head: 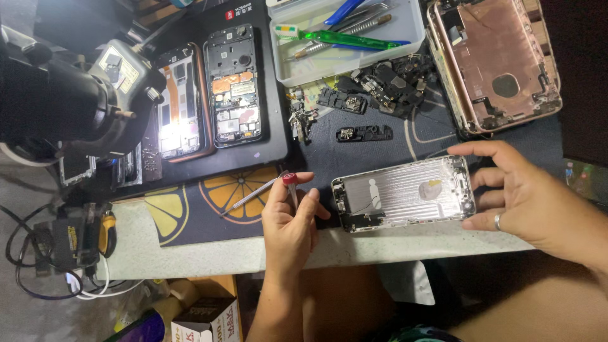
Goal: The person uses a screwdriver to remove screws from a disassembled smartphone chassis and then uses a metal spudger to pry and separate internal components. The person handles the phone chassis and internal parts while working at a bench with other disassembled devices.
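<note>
The silver phone shell (403,193) is lying at the bench's front edge, and everything else sits around it. The right hand (525,196) is gripping its right end, fingers curled over the rim. Just left of it, the left hand (290,221) is pinching a thin screwdriver (292,189) with a red cap. Well behind the shell, a clear plastic tray (411,28) is holding a green toothbrush (335,38) and what seem to be tweezers. Below and left of it, a cardboard box (206,320) with a white printed side is sitting on the floor.
</note>
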